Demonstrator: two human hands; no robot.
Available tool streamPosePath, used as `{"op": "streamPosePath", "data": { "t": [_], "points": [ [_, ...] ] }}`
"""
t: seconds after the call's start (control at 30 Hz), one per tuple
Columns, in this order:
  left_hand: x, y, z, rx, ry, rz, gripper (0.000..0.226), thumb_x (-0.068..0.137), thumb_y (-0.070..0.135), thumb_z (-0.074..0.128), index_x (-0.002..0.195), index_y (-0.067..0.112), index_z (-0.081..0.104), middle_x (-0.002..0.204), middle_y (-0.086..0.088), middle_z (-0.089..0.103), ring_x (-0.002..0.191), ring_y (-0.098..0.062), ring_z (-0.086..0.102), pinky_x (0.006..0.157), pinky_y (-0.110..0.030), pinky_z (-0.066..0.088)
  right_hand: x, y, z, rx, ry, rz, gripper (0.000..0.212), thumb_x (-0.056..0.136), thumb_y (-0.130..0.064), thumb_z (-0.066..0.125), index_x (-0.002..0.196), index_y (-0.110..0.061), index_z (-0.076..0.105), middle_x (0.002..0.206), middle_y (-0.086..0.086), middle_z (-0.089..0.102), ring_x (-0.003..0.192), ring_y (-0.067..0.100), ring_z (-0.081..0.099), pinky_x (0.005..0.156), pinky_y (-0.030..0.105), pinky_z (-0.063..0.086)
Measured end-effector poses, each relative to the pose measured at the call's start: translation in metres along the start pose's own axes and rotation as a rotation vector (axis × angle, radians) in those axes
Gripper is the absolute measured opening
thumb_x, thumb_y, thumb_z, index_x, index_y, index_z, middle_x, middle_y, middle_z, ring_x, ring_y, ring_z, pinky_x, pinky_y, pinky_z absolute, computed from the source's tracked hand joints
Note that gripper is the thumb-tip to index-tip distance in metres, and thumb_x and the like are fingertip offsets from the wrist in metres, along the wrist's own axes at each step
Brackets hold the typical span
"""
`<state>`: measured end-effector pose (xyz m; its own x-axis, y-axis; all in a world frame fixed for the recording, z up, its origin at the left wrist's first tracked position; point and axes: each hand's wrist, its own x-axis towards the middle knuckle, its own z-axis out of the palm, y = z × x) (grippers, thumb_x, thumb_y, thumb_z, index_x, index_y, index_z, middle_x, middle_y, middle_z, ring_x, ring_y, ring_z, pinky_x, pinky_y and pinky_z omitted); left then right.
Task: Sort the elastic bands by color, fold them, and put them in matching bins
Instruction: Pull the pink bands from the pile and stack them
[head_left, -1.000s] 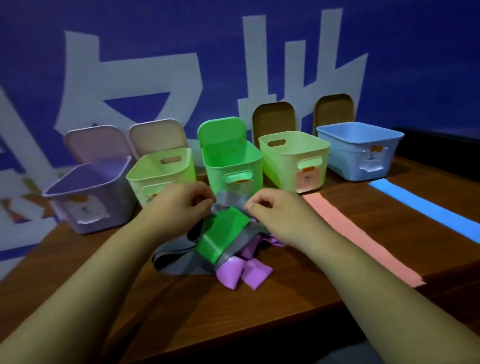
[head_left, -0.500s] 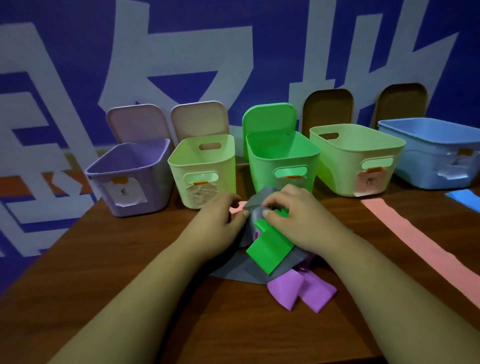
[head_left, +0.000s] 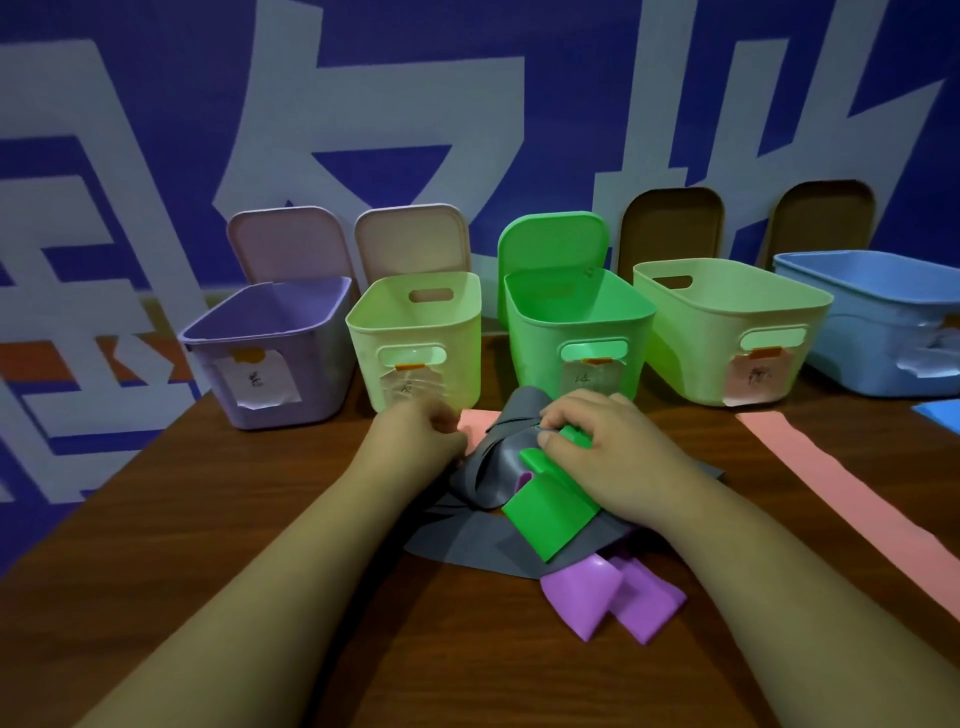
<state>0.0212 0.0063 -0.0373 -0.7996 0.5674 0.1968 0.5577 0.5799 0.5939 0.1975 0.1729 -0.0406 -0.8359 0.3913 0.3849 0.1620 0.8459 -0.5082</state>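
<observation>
Green band (head_left: 550, 514) lies under the right hand (head_left: 613, 457), whose curled fingers pinch it (left hand (head_left: 415, 441): grip unclear).

- The green band (head_left: 550, 512) lay folded on top of the pile.
- The gray band (head_left: 478, 540) was crumpled underneath it.
- The purple band (head_left: 608, 597) poked out at the pile's near edge.
- The pink band (head_left: 852, 499) lay flat to the right.
- The purple bin (head_left: 270, 332), green bin (head_left: 576, 322) and blue bin (head_left: 883, 312) stood open behind.

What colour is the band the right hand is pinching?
The band is bright green; head view.
</observation>
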Motion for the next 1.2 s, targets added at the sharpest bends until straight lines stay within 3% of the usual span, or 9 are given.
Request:
{"op": "streamPosePath", "data": {
  "t": [0.23, 0.4, 0.5, 0.63, 0.7, 0.8, 0.93, 1.2],
  "points": [
    [-0.009, 0.002, -0.003, 0.017, 0.039, 0.162, 0.015, 0.088, 0.038, 0.081, 0.103, 0.035, 0.08, 0.096, 0.013, 0.074, 0.098, -0.011, 0.067, 0.087, -0.031, 0.054, -0.003, -0.002, -0.004, 0.035, 0.024, 0.029, 0.005, 0.102, -0.038, 0.065, 0.101, -0.035, 0.07, 0.108, -0.019, 0.065, 0.111, 0.017, 0.052, 0.086, 0.03, 0.036],
    [-0.013, 0.006, -0.013, -0.252, 0.2, 0.146, 0.008, 0.091, 0.032, 0.08, 0.097, 0.035, 0.077, 0.094, 0.014, 0.072, 0.089, -0.007, 0.069, 0.078, -0.032, 0.06, -0.004, -0.002, -0.008, 0.051, 0.065, 0.075, 0.008, 0.1, -0.036, 0.068, 0.104, -0.031, 0.073, 0.092, -0.026, 0.056, 0.107, 0.015, 0.052, 0.08, 0.029, 0.035],
    [-0.024, 0.015, -0.025, -0.241, 0.38, 0.235, 0.007, 0.098, 0.029, 0.074, 0.103, 0.032, 0.078, 0.093, 0.024, 0.064, 0.093, 0.0, 0.06, 0.077, -0.02, 0.049, -0.005, -0.005, -0.01, 0.041, 0.068, 0.089, 0.01, 0.1, -0.036, 0.068, 0.107, -0.031, 0.071, 0.094, -0.025, 0.054, 0.108, 0.015, 0.053, 0.083, 0.03, 0.039],
    [-0.038, 0.029, -0.035, -0.324, 0.48, 0.359, 0.007, 0.101, 0.031, 0.07, 0.103, 0.036, 0.075, 0.097, 0.023, 0.062, 0.097, 0.003, 0.06, 0.078, -0.012, 0.047, -0.004, -0.006, -0.01, 0.026, 0.128, 0.042, 0.01, 0.097, -0.039, 0.069, 0.105, -0.034, 0.067, 0.11, -0.012, 0.058, 0.114, 0.016, 0.052, 0.095, 0.036, 0.045],
    [-0.043, 0.038, -0.034, -0.445, 0.447, 0.393, 0.007, 0.102, 0.027, 0.07, 0.101, 0.032, 0.075, 0.093, 0.016, 0.069, 0.092, 0.001, 0.064, 0.076, -0.016, 0.051, -0.005, -0.008, -0.012, 0.068, 0.229, -0.019, 0.012, 0.095, -0.046, 0.066, 0.102, -0.037, 0.066, 0.11, -0.012, 0.055, 0.112, 0.014, 0.048, 0.094, 0.035, 0.044],
    [-0.051, 0.052, -0.027, -0.633, 0.256, 0.389, 0.007, 0.1, 0.022, 0.072, 0.099, 0.023, 0.079, 0.089, 0.01, 0.076, 0.085, -0.004, 0.07, 0.075, -0.021, 0.055, -0.009, -0.016, -0.017, 0.164, 0.323, -0.124, 0.023, 0.097, -0.052, 0.057, 0.092, -0.033, 0.069, 0.1, -0.015, 0.06, 0.106, 0.012, 0.051, 0.088, 0.027, 0.042],
    [-0.055, 0.052, -0.012, -0.637, 0.105, 0.371, 0.008, 0.099, 0.024, 0.074, 0.096, 0.023, 0.081, 0.086, 0.005, 0.077, 0.08, -0.005, 0.07, 0.069, -0.019, 0.052, -0.014, -0.022, -0.019, 0.35, 0.184, -0.102, 0.024, 0.107, -0.043, 0.06, 0.093, -0.032, 0.077, 0.092, -0.016, 0.069, 0.106, 0.007, 0.057, 0.085, 0.028, 0.045],
    [-0.057, 0.047, -0.009, -0.703, -0.014, 0.307, 0.009, 0.095, 0.026, 0.077, 0.095, 0.019, 0.083, 0.088, -0.003, 0.08, 0.081, -0.012, 0.074, 0.069, -0.022, 0.056, -0.014, -0.022, -0.021, 0.56, 0.088, 0.021, 0.015, 0.102, -0.032, 0.071, 0.094, -0.028, 0.083, 0.09, -0.012, 0.078, 0.09, 0.005, 0.072, 0.084, 0.033, 0.059]
  ]
}}
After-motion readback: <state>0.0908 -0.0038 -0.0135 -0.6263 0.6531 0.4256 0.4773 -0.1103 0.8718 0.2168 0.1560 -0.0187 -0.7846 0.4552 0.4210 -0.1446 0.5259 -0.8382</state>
